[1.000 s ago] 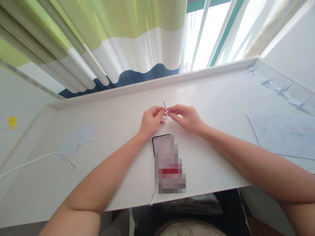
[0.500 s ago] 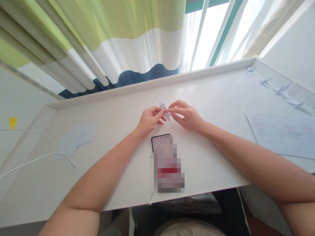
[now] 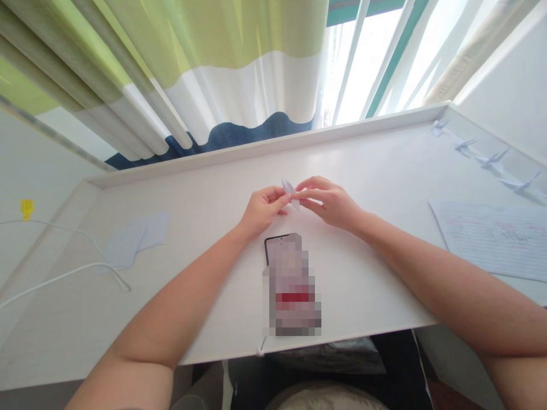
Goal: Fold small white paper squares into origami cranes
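Observation:
A small folded piece of white paper, pointed at its upper end, is held above the table between my two hands. My left hand pinches it from the left, thumb on the near side. From the right, the thumb and fingertips of my right hand close on its other edge. Just below the hands, a phone lies face up on the white table; most of its screen is pixelated.
Several folded paper figures stand in a row along the right edge. Lined written sheets lie at the right. Blank paper pieces and a white cable are at the left. A raised rim runs along the back, before a curtain.
My right fingers have closed in on the paper's right side, thumb now nearer the index finger. The paper's tilt has changed slightly. The whole view has shifted a little.

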`<state>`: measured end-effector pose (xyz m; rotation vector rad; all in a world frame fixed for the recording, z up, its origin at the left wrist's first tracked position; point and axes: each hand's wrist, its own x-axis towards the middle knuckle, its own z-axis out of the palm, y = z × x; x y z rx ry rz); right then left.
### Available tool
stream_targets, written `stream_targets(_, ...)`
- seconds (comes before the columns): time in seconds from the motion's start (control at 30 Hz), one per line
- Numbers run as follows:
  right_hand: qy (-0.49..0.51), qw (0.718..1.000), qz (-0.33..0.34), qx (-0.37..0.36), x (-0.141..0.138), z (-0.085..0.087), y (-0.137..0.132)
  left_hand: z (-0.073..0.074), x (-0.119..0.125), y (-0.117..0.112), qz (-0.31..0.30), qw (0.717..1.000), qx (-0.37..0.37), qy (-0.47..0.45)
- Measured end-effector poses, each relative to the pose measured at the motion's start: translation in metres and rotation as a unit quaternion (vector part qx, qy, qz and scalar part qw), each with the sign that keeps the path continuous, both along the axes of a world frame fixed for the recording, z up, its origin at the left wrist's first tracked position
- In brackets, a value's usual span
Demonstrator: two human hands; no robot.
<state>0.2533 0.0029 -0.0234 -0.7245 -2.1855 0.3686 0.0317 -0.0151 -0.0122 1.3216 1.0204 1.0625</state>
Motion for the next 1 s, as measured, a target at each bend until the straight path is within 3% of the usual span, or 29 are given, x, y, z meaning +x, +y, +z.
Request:
stream_targets(0.23, 0.061, 0.996, -0.02, -0.067, -0.011, -0.001, -0.005, -0.002, 0.001, -0.001, 0.002, 1.0, -0.013, 0.004)
stream_targets(0.5, 0.194, 0.953, -0.074, -0.221, -0.021, 0.003, -0.012, -0.001, 0.003, -0.005, -0.021, 1.0, 0.004, 0.009)
stream_targets(1.0, 0.263, 0.914, -0.061, -0.301, -0.023, 0.004, -0.013, 0.0, 0.005, -0.004, 0.029, 1.0, -0.008, -0.009)
